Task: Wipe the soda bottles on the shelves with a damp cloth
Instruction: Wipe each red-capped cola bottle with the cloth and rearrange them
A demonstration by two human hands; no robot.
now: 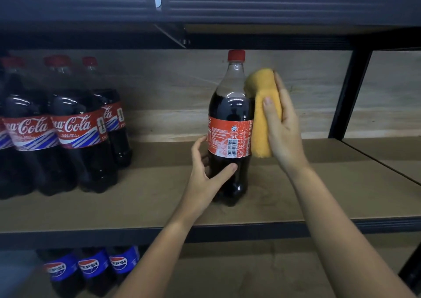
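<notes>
Blue-labelled dark plastic Pepsi bottles [91, 268] standing at 7 o'clock | left hand [208, 170] gripping the tall red-capped dark cola bottle [230, 129] low, upright on the brown wooden shelf board [296, 195] at centre | right hand [281, 127] clasping the folded yellow cloth [262, 113], pressing the bottle's 3 o'clock side | red-labelled Coca-Cola pack [57, 129] at 9 o'clock.

A tall clear plastic cola bottle [230, 127] with red cap and red label stands upright mid-shelf, near the front edge of the brown board shelf [319, 195]; a folded yellow cloth [262, 115] presses its right side.
</notes>
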